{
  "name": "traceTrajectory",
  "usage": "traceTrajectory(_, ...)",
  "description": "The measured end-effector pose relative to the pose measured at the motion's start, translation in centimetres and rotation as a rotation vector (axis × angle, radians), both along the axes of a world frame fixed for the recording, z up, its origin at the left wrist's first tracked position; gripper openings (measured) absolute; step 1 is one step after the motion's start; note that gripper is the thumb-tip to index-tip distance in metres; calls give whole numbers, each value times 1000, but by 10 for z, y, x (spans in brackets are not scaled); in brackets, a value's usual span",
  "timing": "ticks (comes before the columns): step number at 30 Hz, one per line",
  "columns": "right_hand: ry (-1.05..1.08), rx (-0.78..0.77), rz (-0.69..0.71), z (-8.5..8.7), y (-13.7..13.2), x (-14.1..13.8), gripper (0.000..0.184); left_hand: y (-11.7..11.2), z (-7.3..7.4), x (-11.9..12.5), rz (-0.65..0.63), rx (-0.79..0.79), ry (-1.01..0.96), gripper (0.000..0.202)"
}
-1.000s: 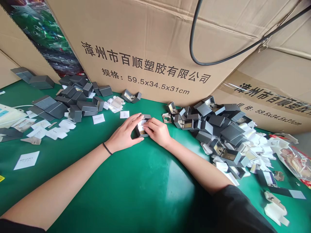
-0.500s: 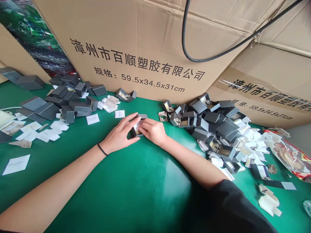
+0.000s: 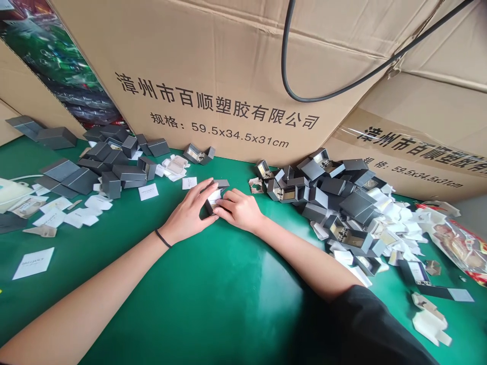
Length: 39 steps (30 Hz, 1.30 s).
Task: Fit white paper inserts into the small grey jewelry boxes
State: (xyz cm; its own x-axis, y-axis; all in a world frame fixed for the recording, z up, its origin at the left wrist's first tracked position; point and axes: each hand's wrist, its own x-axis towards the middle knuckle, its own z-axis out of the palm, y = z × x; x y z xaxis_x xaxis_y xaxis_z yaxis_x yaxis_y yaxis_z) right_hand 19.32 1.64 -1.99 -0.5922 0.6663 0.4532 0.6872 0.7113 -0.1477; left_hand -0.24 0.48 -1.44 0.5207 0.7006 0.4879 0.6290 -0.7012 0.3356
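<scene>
A small dark grey hinged box [image 3: 221, 183] stands on the green table in the middle of the head view, partly hidden by fingers. My left hand [image 3: 186, 215] grips it from the left, thumb at the near end and fingers at the far end. From the right, my right hand [image 3: 241, 210] has its thumb and fingers closed at a white paper piece [image 3: 215, 195] at the box's opening. Whether this piece is inside or lifting out is hard to tell. A white printed card [image 3: 189, 183] lies just beyond my left hand.
Piled dark boxes and white paper pieces [image 3: 395, 218] lie to the right. More dark boxes [image 3: 127, 172] and printed cards [image 3: 33, 263] are scattered at the left. A large cardboard carton [image 3: 213, 56] closes off the back, with a black cable [image 3: 335, 94] hanging before it.
My right hand's fingers have shifted slightly at the box, and more of the white piece shows there. The box seems a little more tilted. The whole view has shifted slightly.
</scene>
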Motion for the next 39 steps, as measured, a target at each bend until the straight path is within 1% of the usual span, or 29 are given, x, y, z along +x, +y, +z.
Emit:
traceTrajectory(3,-74,-18,27,1,2,0,53,0,0,0,-2,-17,0,75)
traceTrajectory(6,-178,-11,67,3,1,-1,61,0,1,-1,3,-56,-3,76)
traceTrajectory(8,-227,-30,68,5,0,-2,65,0,2,0,18,-83,-11,78)
traceTrajectory(10,-247,-61,54,7,-1,-3,64,1,3,0,34,-111,-33,79)
traceTrajectory(15,-238,-111,27,8,-2,-3,54,2,5,-1,50,-171,-41,78)
traceTrajectory(21,-177,-124,-32,2,-6,-6,50,1,5,2,86,-264,-15,79)
traceTrajectory(27,-110,-154,-92,4,-8,-6,49,0,5,3,98,-290,2,80)
traceTrajectory(32,-163,-214,-142,8,-8,-9,50,-1,6,3,102,-324,12,79)
traceTrajectory(39,-167,-252,-146,9,-8,-9,50,0,6,3,89,-334,4,80)
